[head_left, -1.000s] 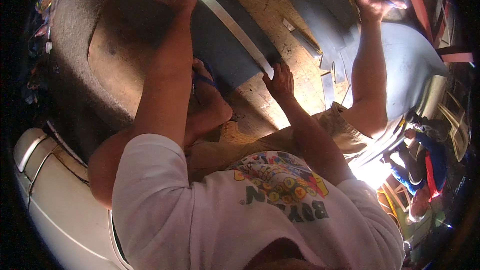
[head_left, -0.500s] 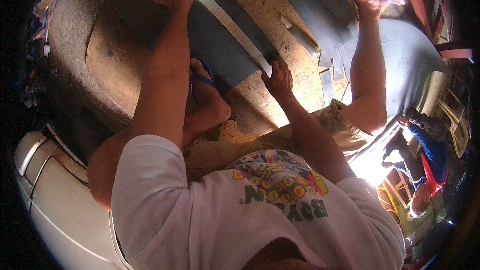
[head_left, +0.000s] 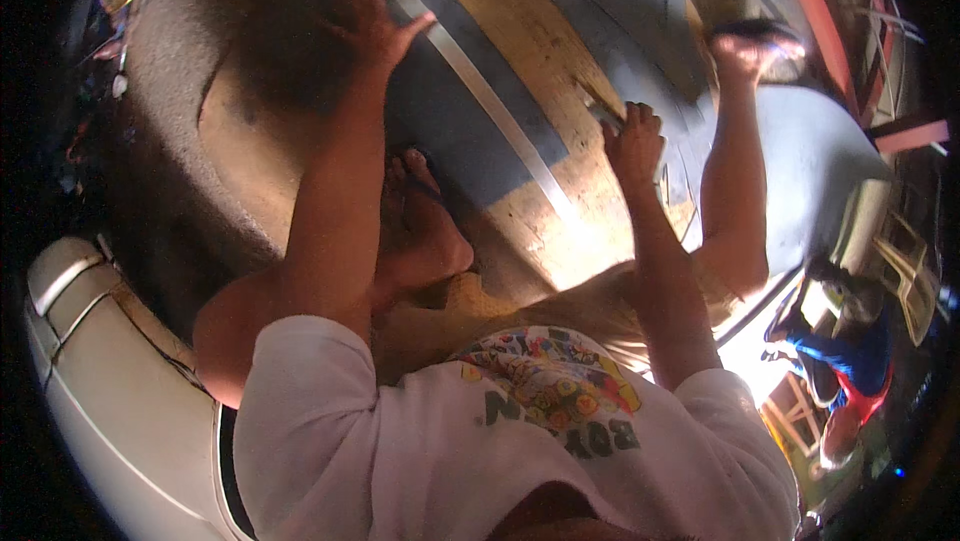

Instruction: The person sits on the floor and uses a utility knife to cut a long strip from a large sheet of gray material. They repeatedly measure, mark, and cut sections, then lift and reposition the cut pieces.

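The left hand (head_left: 378,36) is spreading its fingers wide over a dark sheet (head_left: 440,121), with the thumb reaching across a long metal strip (head_left: 490,106). Whether the palm is pressing down is hard to tell in the shadow. The strip is lying lengthwise on the sheet, close to the sheet's right-hand edge and roughly following it, and is running past the lower edge onto the brown board (head_left: 530,16). It is looking slim, flat and silvery, with straight sides; its near end is shining pale and dissolving into a patch of glare. The sheet is showing a smooth, dull blue-grey face with a crisp corner beside the strip, while its far left part is sinking into darkness. The right hand (head_left: 635,151) is curling its fingers at the near end of a small thin piece (head_left: 597,104), apart from the strip; whether it is gripping that piece cannot be told, as the spot is blurred. Bluish-grey sheets (head_left: 610,11) are lying beyond it, on the right. The person's left foot (head_left: 415,176) is resting near the dark sheet, and the right foot (head_left: 755,46) is stretching out far to the right
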Demonstrator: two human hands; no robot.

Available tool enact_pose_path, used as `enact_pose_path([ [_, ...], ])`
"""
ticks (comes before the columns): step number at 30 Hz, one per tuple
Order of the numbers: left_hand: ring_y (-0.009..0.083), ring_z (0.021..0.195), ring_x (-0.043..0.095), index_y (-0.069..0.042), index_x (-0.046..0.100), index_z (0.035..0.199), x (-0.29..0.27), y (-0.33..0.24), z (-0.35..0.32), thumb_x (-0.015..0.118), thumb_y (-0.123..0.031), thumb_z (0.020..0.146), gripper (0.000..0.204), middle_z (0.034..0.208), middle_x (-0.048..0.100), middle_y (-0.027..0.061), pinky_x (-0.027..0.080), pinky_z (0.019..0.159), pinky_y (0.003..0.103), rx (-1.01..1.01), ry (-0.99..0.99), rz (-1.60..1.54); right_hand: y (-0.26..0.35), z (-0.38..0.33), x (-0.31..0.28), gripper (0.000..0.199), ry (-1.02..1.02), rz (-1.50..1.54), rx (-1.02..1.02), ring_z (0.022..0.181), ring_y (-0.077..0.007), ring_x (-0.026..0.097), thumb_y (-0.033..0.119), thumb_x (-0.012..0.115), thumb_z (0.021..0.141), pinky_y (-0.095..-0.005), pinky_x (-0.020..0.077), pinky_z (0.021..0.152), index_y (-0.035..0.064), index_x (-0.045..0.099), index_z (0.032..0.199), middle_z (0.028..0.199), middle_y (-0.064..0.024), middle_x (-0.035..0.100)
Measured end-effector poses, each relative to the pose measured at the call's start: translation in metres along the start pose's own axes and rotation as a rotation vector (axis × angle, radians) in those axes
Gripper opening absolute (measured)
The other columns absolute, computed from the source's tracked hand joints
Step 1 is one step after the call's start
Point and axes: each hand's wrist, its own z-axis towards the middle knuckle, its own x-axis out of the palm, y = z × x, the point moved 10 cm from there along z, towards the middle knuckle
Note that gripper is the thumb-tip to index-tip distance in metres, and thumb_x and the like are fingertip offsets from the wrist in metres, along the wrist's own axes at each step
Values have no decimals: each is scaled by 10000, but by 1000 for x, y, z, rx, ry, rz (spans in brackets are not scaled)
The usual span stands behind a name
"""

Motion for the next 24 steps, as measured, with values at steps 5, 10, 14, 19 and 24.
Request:
enact_pose_path([
  [5,333,1585,34,-73,103,1631,-10,-33,-19,641,-921,631,1417,1715,57,148,-6,1119,829,22,423,177,-5,48,16,535,288,-111,-155,1127,-378,639,420,786,836,-509,545,872,46,661,1196,1182,-169,677],
  [10,266,1589,63,-84,136,1630,-15,-48,-24,760,-842,567,1447,1717,91,108,23,1124,832,22,433,150,0,47,35,519,356,-96,-309,1026,-385,687,414,806,804,-506,555,833,71,678,1172,1078,-192,717],
  [14,261,1590,55,-82,140,1627,6,-42,-33,789,-811,560,1445,1718,90,96,33,1121,838,46,427,183,-6,39,57,494,412,-92,-304,953,-411,700,363,804,795,-500,569,801,53,672,1157,1032,-220,717],
  [19,264,1591,35,-91,136,1628,-6,-52,-37,813,-771,572,1427,1718,85,98,34,1114,847,82,462,203,-26,41,46,443,386,123,-226,917,-400,711,318,795,796,-477,567,791,19,665,1096,974,-228,720],
  [24,262,1591,31,-101,138,1629,-20,-45,-38,803,-770,592,1402,1718,80,93,47,1105,855,51,489,250,-46,55,27,433,338,430,-180,905,-392,714,325,824,789,-472,555,782,6,655,1027,946,-222,719],
])
